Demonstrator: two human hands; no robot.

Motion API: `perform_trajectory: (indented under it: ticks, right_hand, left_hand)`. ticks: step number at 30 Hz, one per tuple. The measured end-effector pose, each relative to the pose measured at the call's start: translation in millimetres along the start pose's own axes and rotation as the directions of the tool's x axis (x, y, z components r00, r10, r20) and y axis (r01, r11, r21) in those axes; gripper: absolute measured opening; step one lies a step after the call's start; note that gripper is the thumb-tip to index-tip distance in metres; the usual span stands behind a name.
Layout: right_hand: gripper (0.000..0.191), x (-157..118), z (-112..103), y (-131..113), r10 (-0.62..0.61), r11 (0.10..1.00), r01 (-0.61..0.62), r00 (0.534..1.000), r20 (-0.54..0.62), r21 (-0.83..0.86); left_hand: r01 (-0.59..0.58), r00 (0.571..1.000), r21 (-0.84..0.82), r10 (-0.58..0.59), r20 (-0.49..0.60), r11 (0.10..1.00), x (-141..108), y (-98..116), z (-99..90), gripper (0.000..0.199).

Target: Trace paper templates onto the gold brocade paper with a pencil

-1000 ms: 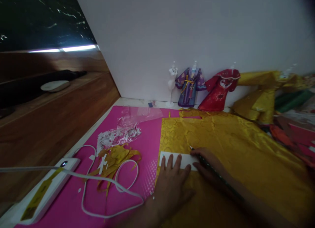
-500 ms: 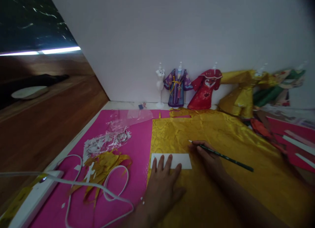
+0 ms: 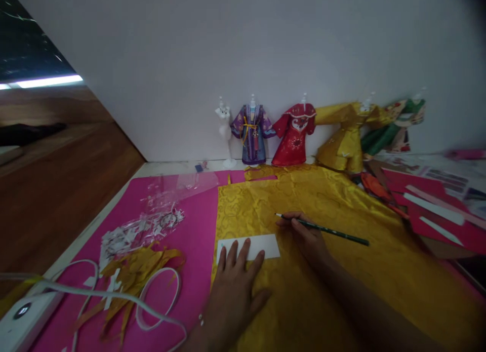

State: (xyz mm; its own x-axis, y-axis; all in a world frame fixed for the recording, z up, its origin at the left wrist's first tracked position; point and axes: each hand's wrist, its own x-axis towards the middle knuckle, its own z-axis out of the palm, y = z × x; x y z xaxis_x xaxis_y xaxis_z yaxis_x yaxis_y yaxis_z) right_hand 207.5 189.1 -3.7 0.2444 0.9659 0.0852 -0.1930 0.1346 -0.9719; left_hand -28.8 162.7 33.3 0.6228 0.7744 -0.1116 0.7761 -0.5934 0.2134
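Spread fingers of my left hand (image 3: 235, 281) lie flat on a small white rectangular card (image 3: 264, 246), pressing it against gold patterned fabric (image 3: 319, 296). The card sits near the fabric's left edge. To its right, my right hand (image 3: 306, 238) is closed around a dark green pencil (image 3: 341, 234). The pencil is held slantwise, its tip pointing left and a little above the card's upper right corner. Whether the tip touches the fabric I cannot tell.
A pink mat (image 3: 193, 291) lies under the fabric, with gold scraps (image 3: 138, 266), white paper shreds (image 3: 125, 240) and a looping white cable (image 3: 114, 294). Small dress forms stand along the wall, one in a red dress (image 3: 296, 134). Red sheets (image 3: 417, 182) lie at right.
The whole view has shifted, so the scene sits further left and more shows at the right. My left hand stays on the card, and the pencil stays in my right hand.
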Motion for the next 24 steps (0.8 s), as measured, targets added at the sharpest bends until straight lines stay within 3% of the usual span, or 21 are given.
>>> perform_trajectory:
  ticks: [3, 9, 15, 24]
  right_hand:
    - [0.029, -2, 1, -4, 0.003, 1.000, -0.003, 1.000, 0.001, -0.023]
    - [0.031, -8, 9, -15, -0.061, 0.960, 0.056, 0.998, -0.011, -0.274]
    - [0.017, -7, 12, -7, -0.075, 0.958, 0.096, 0.993, 0.086, -0.272]
    - [0.026, -5, 4, -1, -0.051, 0.926, 0.115, 0.982, 0.183, -0.359]
  left_hand:
    - [-0.011, 1.000, 0.020, 0.012, -0.017, 1.000, -1, -1, 2.0, 0.067]
    - [-0.040, 0.999, 0.031, 0.041, -0.033, 0.999, 0, -3, 3.7, 0.068]
    - [-0.033, 0.999, 0.028, 0.034, -0.016, 0.999, 2, -3, 3.8, 0.070]
    - [-0.006, 0.999, -0.033, 0.007, 0.033, 0.999, 3, -2, -0.1, 0.071]
